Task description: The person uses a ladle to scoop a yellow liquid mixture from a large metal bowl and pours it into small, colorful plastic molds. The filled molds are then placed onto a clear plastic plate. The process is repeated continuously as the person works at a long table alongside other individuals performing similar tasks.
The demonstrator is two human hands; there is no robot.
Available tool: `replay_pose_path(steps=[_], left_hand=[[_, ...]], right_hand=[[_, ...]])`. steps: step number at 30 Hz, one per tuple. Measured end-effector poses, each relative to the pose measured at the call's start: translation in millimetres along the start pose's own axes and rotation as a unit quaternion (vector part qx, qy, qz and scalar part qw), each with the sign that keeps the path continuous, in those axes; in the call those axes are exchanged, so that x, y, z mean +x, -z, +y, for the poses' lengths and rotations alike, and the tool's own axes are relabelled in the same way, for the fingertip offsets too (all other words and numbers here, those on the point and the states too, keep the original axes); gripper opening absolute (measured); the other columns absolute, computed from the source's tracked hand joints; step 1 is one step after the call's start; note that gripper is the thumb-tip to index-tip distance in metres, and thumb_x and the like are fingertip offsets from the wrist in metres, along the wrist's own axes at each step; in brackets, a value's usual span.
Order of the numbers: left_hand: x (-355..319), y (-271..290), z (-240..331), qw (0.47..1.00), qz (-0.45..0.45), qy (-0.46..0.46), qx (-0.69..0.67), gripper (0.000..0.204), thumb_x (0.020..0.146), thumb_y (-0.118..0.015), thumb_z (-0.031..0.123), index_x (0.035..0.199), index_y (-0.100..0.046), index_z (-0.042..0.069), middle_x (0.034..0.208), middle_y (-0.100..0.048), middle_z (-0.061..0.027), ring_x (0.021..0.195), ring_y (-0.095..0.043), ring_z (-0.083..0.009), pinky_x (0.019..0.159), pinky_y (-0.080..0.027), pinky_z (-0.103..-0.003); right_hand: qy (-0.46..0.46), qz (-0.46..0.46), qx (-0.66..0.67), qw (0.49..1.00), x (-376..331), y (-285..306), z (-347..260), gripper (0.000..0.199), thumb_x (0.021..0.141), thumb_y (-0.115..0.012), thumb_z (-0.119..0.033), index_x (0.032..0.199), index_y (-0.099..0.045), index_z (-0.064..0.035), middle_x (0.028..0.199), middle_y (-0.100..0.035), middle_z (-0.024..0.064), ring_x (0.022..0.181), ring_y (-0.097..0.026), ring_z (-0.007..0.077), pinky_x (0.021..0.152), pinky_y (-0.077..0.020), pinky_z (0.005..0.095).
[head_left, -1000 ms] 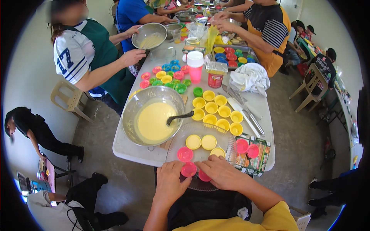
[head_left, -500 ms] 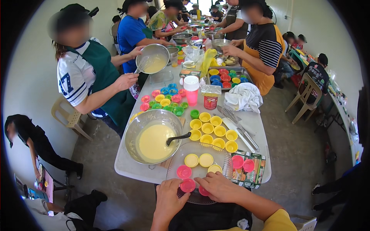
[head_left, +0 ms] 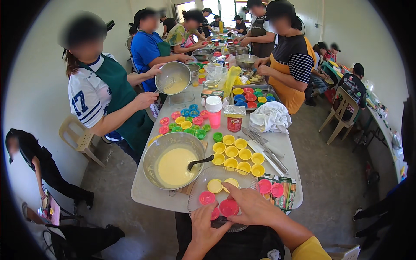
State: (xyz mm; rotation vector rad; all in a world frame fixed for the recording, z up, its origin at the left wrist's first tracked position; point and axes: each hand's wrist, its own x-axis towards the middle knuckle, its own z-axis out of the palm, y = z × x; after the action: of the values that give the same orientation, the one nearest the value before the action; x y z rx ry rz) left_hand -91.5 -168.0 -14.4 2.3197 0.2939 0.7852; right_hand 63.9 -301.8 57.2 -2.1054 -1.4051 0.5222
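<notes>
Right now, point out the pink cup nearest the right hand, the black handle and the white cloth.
Pink cup (head_left: 229,208), head view: its middle.
Black handle (head_left: 201,161), head view: its mid-length.
White cloth (head_left: 271,117), head view: crumpled middle.

Pink cups (head_left: 229,207) — glossy plastic; large bowl (head_left: 151,157) — smooth, shiny metal.

On my feed, a long pale table (head_left: 149,198) runs down the room over a mottled grey floor (head_left: 320,164), with bright daylight coming through the windows (head_left: 223,8) beyond its far end. I see a plain off-white left wall (head_left: 39,73) and right wall (head_left: 364,32) flanking the table. One beige plastic chair (head_left: 88,140) stands to its left, another beige chair (head_left: 338,114) to its right, nearer a cluttered side table (head_left: 385,132).
</notes>
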Motion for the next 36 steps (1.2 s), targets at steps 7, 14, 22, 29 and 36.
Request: replay_pose_path(steps=[7,14,22,29,36], left_hand=[[-3,-8,5,0.995,0.095,0.012,0.004,0.069,0.06,-0.096,0.018,0.121,-0.068,0.002,0.112,-0.073,-0.0151,0.103,-0.068,-0.0329,0.093,-0.05,-0.042],[-4,-9,-1,0.989,0.141,0.024,0.021,0.07,0.061,-0.094,0.018,0.123,-0.067,0.001,0.107,-0.072,-0.015,0.099,-0.069,-0.0314,0.091,-0.048,-0.042],[-7,2,-13,0.982,0.169,0.082,-0.02,0.065,0.063,-0.094,0.017,0.121,-0.069,0.002,0.111,-0.073,-0.0147,0.099,-0.068,-0.033,0.092,-0.049,-0.042],[-10,30,-26,0.973,0.185,0.135,-0.033,0.06,0.067,-0.094,0.016,0.119,-0.07,-0.001,0.112,-0.073,-0.0138,0.105,-0.069,-0.026,0.097,-0.052,-0.038],[-21,45,-35,0.964,0.207,0.163,-0.041,0.06,0.066,-0.096,0.017,0.118,-0.07,0.002,0.11,-0.075,-0.0127,0.102,-0.068,-0.0298,0.095,-0.051,-0.04]], right_hand=[[-0.024,0.026,0.007,0.999,9,-3,-15,0.099,0.078,-0.085,-0.034,0.155,-0.031,-0.0021,0.111,-0.071,0.0224,0.102,-0.067,0.0439,0.089,-0.0525,0.0502],[-0.011,0.05,0.009,0.999,21,-9,-27,0.095,0.078,-0.083,-0.033,0.152,-0.035,0.0044,0.104,-0.07,0.0263,0.095,-0.067,0.0461,0.083,-0.0531,0.0517],[0.031,0.069,-0.005,0.997,35,-14,-38,0.087,0.081,-0.081,-0.034,0.149,-0.042,0.004,0.113,-0.066,0.0273,0.104,-0.065,0.0454,0.09,-0.0524,0.05],[0.096,0.262,-0.157,0.947,104,-3,13,0.059,0.085,-0.076,-0.017,0.139,-0.057,-0.0052,0.131,-0.058,0.0252,0.119,-0.06,0.0413,0.099,-0.0502,0.0502],[0.1,0.081,-0.143,0.981,149,-17,39,0.033,0.084,-0.064,0.002,0.116,-0.071,0.0,0.11,-0.066,0.0206,0.104,-0.066,0.0373,0.09,-0.0548,0.0431]])
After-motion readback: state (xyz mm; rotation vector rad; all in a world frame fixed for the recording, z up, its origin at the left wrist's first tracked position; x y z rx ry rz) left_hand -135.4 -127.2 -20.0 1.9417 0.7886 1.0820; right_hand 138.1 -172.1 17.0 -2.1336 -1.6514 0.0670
